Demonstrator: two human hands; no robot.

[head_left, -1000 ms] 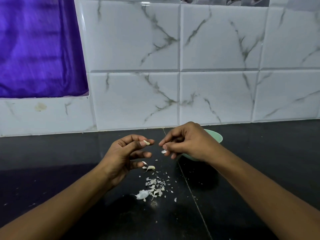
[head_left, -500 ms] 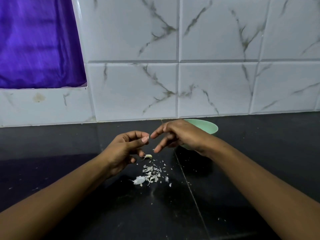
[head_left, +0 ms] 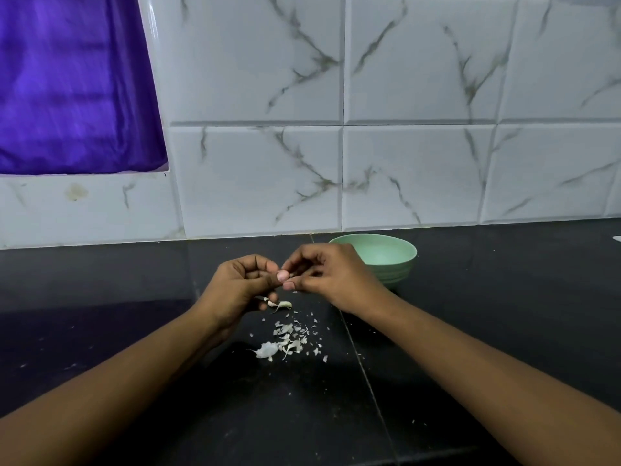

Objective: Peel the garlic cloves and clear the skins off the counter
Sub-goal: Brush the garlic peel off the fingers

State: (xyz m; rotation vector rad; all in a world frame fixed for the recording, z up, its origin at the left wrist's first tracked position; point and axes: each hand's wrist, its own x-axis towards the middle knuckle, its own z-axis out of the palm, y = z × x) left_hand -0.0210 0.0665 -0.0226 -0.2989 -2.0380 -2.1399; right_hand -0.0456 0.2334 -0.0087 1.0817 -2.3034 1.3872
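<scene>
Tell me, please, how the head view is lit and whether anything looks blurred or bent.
Head view: dim light; the purple satin cloth looks smeared; the white marbled wall tiles bow from wide-angle distortion; the glossy black counter mirrors the cloth.

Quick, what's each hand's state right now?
Left hand: closed, pinching a garlic clove, mostly hidden.
Right hand: closed, fingertips pinching the same clove.

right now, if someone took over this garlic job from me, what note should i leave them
Hands: left hand and right hand pinch fingertips together on something small, likely a clove, mostly hidden.
Things: skins lie scattered on the counter just this side of the hands; bowl behind the right hand.
Done: some peeling, judging by the skins.
Left: finish peeling, clear the skins.
</scene>
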